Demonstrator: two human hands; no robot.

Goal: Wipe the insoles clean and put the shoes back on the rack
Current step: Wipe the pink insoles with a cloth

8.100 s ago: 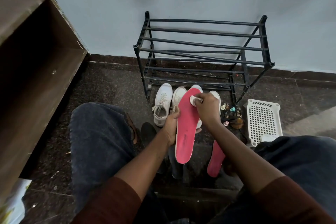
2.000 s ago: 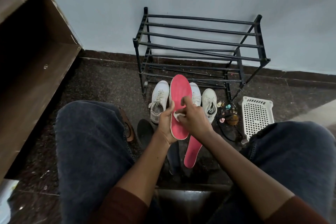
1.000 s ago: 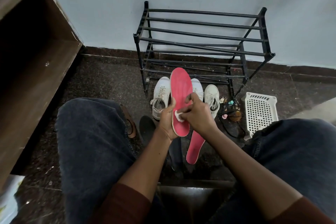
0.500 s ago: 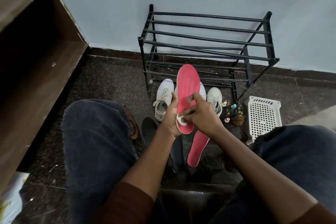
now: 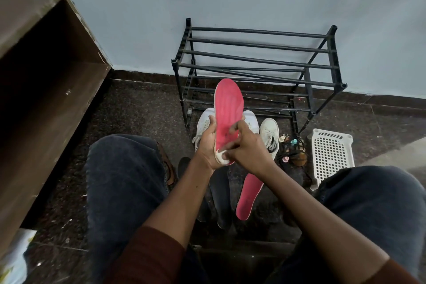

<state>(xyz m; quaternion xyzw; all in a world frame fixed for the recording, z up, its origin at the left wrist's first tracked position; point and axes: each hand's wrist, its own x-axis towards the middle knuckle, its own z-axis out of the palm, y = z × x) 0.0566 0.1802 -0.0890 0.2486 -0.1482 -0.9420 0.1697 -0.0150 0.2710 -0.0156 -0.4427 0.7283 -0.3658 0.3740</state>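
My left hand (image 5: 207, 143) grips a pink insole (image 5: 228, 108) by its left edge and holds it upright, toe end up, in front of the black shoe rack (image 5: 258, 71). My right hand (image 5: 249, 147) presses a small white wipe (image 5: 221, 156) against the insole's heel end. A second pink insole (image 5: 249, 196) lies on the floor between my knees, beside dark insoles (image 5: 219, 193). White sneakers (image 5: 269, 134) stand on the floor in front of the rack, partly hidden behind the held insole.
A white perforated basket (image 5: 332, 154) lies on the floor at the right, with small bottles and a dark cord (image 5: 292, 152) beside it. A brown wooden cabinet (image 5: 41, 90) stands at the left. A brown sandal (image 5: 168, 168) shows by my left knee. The rack's shelves hold nothing.
The wipe has slid down the insole from its upper part to its heel end. The insole stays upright in my left hand, shifted slightly.
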